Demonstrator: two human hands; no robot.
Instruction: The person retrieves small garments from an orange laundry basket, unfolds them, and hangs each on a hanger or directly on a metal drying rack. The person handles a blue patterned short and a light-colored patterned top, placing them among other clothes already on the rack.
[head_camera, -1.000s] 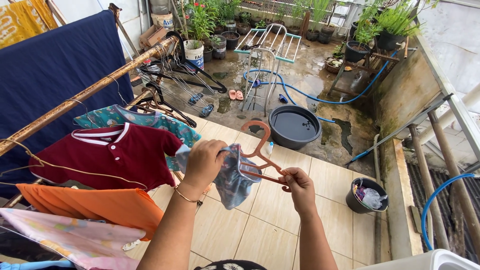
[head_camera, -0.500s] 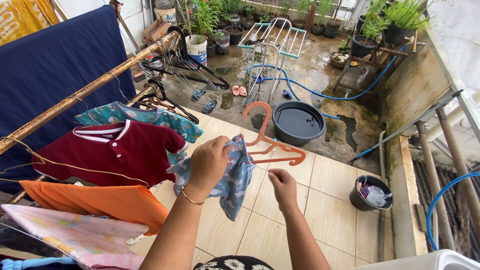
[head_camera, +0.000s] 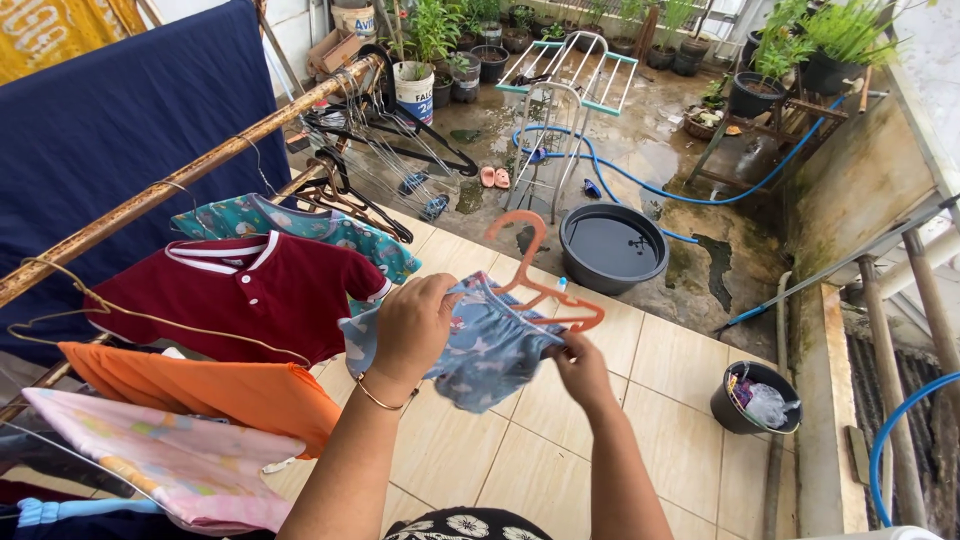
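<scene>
- Left hand (head_camera: 412, 330), fingers curled shut, grips the left edge of the small blue patterned garment (head_camera: 480, 345).
- Right hand (head_camera: 582, 368) pinches the garment's right edge against the orange plastic hanger (head_camera: 540, 280).
- Beyond, a dark water-filled basin (head_camera: 613, 248) stands on wet ground.

One head-worn camera looks steeply down and forward, close above the hanger (head_camera: 540, 280), the basin (head_camera: 613, 248) beyond.

A home's outdoor laundry yard: clothes on hangers along a rusty rail (head_camera: 200, 165), a folding drying rack (head_camera: 560, 90), a water-filled basin (head_camera: 612, 248), a blue hose (head_camera: 640, 185) and potted plants (head_camera: 840, 50) (the concrete is wet).
</scene>
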